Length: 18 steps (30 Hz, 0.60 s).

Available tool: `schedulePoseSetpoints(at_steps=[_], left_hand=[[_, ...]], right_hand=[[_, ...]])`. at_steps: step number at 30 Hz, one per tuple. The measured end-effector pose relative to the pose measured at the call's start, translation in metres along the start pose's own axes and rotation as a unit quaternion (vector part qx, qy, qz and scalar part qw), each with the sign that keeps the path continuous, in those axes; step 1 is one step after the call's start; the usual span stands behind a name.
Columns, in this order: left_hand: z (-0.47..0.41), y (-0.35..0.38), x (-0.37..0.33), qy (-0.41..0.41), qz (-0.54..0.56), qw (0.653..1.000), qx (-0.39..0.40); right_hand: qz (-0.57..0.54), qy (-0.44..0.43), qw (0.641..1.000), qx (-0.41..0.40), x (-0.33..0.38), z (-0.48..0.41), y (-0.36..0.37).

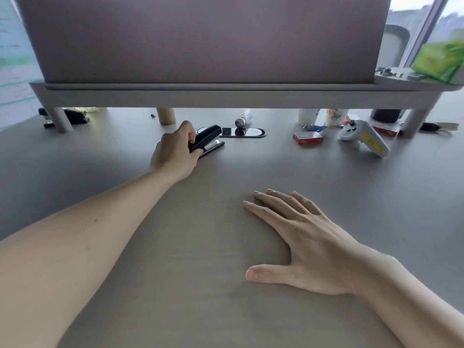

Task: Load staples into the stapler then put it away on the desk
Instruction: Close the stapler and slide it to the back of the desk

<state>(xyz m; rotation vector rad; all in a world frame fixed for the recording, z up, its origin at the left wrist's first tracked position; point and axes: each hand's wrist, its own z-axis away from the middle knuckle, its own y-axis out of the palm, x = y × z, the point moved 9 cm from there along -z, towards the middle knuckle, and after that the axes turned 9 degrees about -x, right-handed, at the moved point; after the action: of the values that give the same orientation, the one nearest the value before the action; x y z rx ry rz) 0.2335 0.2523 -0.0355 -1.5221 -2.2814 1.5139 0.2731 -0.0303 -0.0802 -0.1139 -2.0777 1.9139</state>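
A black stapler (pixel 209 139) lies on the grey desk (pixel 200 247), far out at the centre, beside a glossy black cable cover. My left hand (pixel 175 151) is stretched forward and grips the stapler's rear end, thumb and fingers wrapped around it. The stapler's base rests on the desk, its top arm slightly raised. My right hand (pixel 298 237) lies flat on the desk close to me, palm down, fingers spread, holding nothing. A small red box (pixel 307 138), possibly of staples, sits to the stapler's right.
A grey partition screen on legs (pixel 200 94) spans the back. Behind and under it stand cups (pixel 334 116), a small bottle (pixel 243 119), a wooden cylinder (pixel 165 116) and a second black stapler (pixel 72 116). A white game controller (pixel 364 136) lies at the right.
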Motion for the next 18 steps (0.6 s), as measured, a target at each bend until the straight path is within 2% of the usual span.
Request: schedulePoseSetpoints(at_steps=[18], left_hand=[[-0.015, 0.017, -0.002, 0.009, -0.008, 1.000, 0.016]], right_hand=[[0.003, -0.008, 1.000, 0.000, 0.000, 0.000, 0.001]])
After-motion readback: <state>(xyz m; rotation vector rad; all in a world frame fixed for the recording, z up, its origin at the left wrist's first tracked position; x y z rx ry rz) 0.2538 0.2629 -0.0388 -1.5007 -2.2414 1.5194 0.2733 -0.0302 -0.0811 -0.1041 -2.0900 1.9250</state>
